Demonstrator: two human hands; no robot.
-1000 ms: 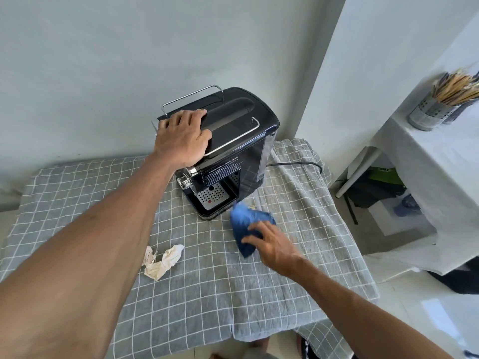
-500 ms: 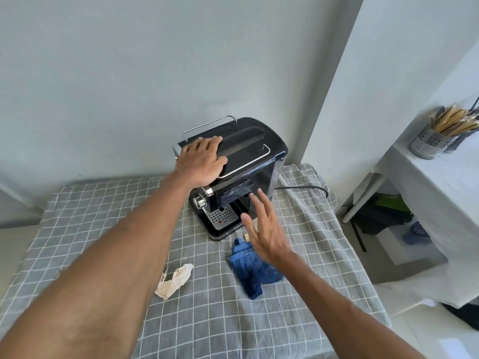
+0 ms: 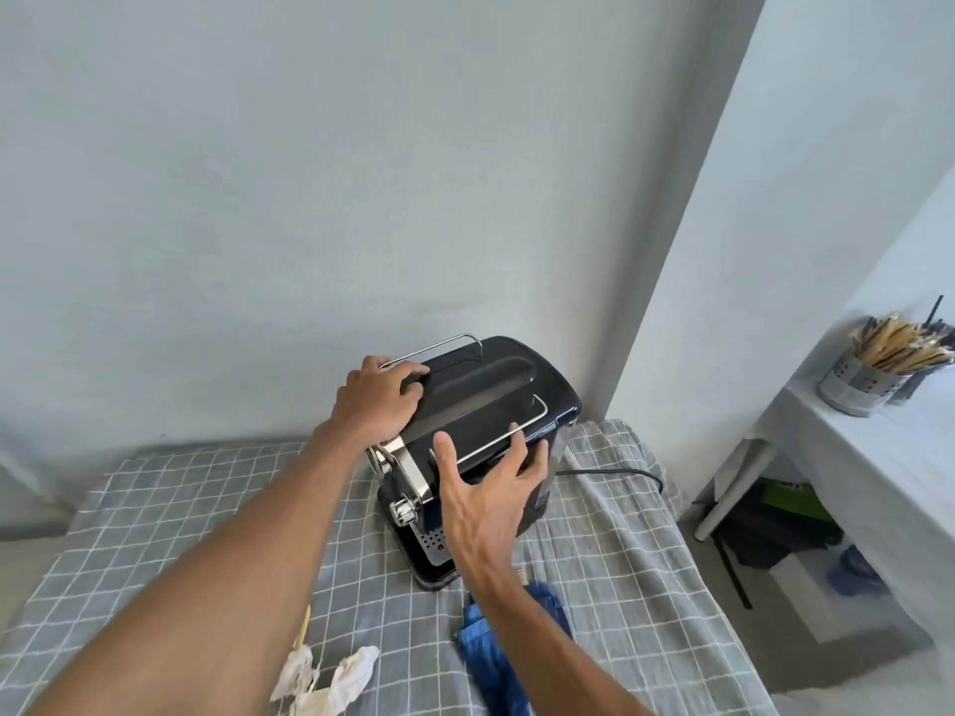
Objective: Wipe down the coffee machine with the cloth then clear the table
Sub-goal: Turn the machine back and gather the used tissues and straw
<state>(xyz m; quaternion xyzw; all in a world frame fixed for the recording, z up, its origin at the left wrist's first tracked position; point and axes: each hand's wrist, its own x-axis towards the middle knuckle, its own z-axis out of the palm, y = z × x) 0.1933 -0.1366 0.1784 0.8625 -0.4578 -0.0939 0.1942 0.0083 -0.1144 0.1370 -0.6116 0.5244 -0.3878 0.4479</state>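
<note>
The black coffee machine point(image 3: 496, 385) stands at the back of the table, close to the wall. My left hand point(image 3: 374, 400) lies on its top left edge, fingers curled over the top beside the metal rail. Against the machine's front right side is my right hand point(image 3: 486, 488), fingers spread and holding nothing, fingertips at the right rail. The blue cloth point(image 3: 517, 664) lies crumpled on the table in front of the machine, partly under my right forearm. Crumpled white tissue point(image 3: 336, 682) lies near the front edge.
A grey checked tablecloth point(image 3: 155, 509) covers the table. A black power cable point(image 3: 620, 472) runs right from the machine. A wall column stands close behind. To the right, a white side table point(image 3: 878, 457) carries a metal utensil holder point(image 3: 858, 379), with bags underneath.
My right hand let go of the blue cloth, left it on the table and rose to the machine's side. My left hand slid toward the top's left rear.
</note>
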